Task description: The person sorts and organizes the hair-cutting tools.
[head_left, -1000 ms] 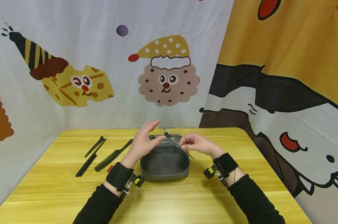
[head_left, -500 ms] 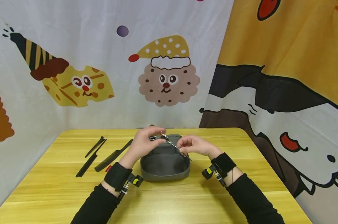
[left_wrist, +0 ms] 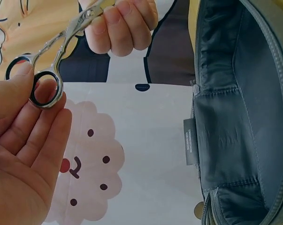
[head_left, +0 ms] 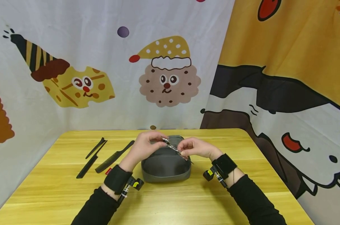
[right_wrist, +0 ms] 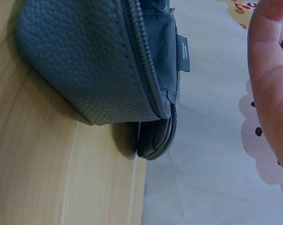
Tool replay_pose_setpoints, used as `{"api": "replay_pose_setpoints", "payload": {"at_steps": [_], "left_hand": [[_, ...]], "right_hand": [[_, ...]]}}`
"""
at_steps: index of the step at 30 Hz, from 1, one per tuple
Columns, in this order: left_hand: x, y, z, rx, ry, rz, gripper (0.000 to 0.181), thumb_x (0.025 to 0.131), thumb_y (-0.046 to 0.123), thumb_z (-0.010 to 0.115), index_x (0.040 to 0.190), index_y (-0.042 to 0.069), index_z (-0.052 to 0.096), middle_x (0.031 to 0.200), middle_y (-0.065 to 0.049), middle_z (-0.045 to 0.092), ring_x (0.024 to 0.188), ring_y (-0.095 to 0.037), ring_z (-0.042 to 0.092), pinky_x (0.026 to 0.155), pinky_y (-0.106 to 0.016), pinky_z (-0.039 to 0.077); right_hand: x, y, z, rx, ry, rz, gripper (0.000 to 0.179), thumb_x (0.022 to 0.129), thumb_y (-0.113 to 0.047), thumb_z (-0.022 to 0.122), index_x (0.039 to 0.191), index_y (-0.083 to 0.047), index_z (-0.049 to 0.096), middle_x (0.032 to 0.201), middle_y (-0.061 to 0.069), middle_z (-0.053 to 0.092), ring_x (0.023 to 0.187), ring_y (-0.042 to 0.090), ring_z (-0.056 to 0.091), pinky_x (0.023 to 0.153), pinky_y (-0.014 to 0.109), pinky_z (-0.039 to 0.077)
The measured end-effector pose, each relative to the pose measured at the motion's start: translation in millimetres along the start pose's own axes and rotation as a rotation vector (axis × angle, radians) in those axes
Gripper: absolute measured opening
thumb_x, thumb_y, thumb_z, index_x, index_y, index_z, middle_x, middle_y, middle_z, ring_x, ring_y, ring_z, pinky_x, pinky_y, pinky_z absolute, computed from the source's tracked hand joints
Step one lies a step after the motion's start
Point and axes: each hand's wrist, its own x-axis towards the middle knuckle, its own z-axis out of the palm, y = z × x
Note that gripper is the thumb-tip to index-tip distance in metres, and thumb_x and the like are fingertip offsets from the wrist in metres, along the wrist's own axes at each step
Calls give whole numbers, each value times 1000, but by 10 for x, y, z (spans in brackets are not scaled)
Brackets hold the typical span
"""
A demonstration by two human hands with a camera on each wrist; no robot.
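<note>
Silver scissors with ornate shanks and dark-lined finger rings (left_wrist: pixel 73 30) are held between both hands over the bag, blades toward the right. My left hand (head_left: pixel 143 145) holds the ring end; in the left wrist view the thumb is at one ring and fingertips at the other. My right hand (head_left: pixel 199 147) pinches the scissors near the blades, fingers curled; the right wrist view shows only part of this hand. Below them stands a grey zippered bag (head_left: pixel 165 178), unzipped, its inner pocket visible. Its lid leans back behind it.
On the left of the wooden table (head_left: pixel 164 206) lie a wide black comb (head_left: pixel 113 157), a black tail comb (head_left: pixel 88 167) and a slim black tool (head_left: pixel 94 147). A small red tag (head_left: pixel 108 171) shows near the left wrist. A printed curtain hangs behind the table.
The scissors' rings have come down and into my left hand, whose thumb and fingers have closed in on them. My right hand has shifted slightly left, still pinching the scissors.
</note>
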Motion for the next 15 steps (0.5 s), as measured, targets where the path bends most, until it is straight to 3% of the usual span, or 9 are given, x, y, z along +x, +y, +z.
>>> {"api": "replay_pose_setpoints", "payload": {"at_steps": [4,15], "left_hand": [[-6,10,5,0,-3,1,8,87,7,76,92,12,77,100,-1,73,86,-12,68,71,-29,57],[-39,6,-6,11,-10,48,11,85,3,77,92,11,77,89,1,70,76,-9,65,67,-28,57]], "right_hand": [[-2,-13,6,17,1,6,13,97,-5,60,99,8,60,80,7,59,70,21,57,66,39,52],[-17,-10,17,49,8,-4,13,97,-3,59,102,10,59,83,7,59,70,19,57,66,34,53]]}}
